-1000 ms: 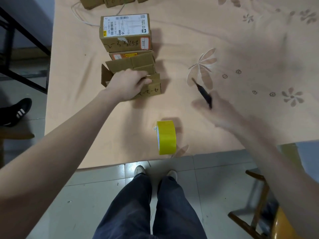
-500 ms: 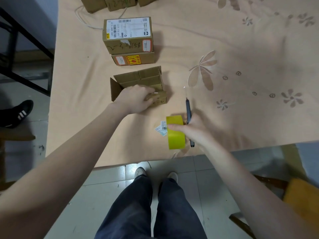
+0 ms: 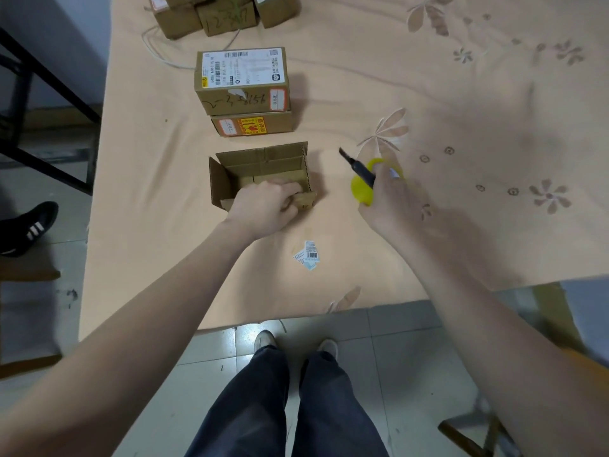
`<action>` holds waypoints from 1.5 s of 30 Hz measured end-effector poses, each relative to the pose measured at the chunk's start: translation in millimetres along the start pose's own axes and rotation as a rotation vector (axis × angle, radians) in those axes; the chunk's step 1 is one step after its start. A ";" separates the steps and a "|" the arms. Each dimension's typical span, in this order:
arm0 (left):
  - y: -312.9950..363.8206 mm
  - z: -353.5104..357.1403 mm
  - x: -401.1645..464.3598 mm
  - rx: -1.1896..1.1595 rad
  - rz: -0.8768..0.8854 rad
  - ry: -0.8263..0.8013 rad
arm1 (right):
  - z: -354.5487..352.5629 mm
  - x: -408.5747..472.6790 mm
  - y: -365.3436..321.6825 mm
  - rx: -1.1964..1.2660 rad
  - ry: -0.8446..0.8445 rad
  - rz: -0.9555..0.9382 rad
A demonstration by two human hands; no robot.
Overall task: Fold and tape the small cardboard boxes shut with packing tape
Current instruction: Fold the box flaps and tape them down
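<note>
1. Table (image 3: 428,77), under a peach flowered cloth: it carries all the work, and its near centre is the place to fold and tape.
2. Stack of two sealed boxes (image 3: 242,82), far of centre-left, with more boxes at the far edge (all of them well apart from the hands).
3. Open cardboard box (image 3: 263,166), left of centre, just near of the stack: the far, left and right flaps stand up, so the step in hand is judged to be folding them down before taping.
4. Left hand (image 3: 263,207): fingers curl over the box's near wall and grip it; a firm hold here should keep the box from sliding while the flaps are pressed flat.
5. Right hand (image 3: 389,199), right of the box and apart from it: it clasps both the roll and the knife.
6. Yellow tape roll (image 3: 361,192), partly hidden by the fingers; the free end wants finding first (it cannot be seen).
7. Dark utility knife (image 3: 357,164), tip pointing far-left toward the box; it is best kept angled away from the left hand.
8. Loose barcode labels (image 3: 308,255), near of the box.
</note>
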State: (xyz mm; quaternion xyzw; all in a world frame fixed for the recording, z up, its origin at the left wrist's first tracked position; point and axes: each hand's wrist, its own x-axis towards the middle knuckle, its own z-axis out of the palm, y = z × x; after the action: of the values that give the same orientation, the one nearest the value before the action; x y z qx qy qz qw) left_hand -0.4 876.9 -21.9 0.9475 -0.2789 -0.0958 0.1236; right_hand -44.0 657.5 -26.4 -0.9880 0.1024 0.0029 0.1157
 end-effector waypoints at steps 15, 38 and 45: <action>-3.6 9.2 12.2 0.144 0.056 -0.015 | 4.4 -2.9 -43.0 0.429 0.056 0.004; -4.4 2.4 -16.5 -0.282 -0.035 0.374 | 3.6 -0.6 -95.3 0.844 -0.233 0.054; -18.3 -2.2 -37.9 -0.048 -0.248 0.412 | 10.2 3.1 -105.7 0.669 -0.353 0.060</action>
State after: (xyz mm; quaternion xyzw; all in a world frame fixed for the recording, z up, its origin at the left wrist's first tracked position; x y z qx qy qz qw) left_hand -22.0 913.1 -20.8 0.9709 -0.1268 0.0784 0.1877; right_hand -19.3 759.9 -12.4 -0.8765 0.1051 0.1426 0.4476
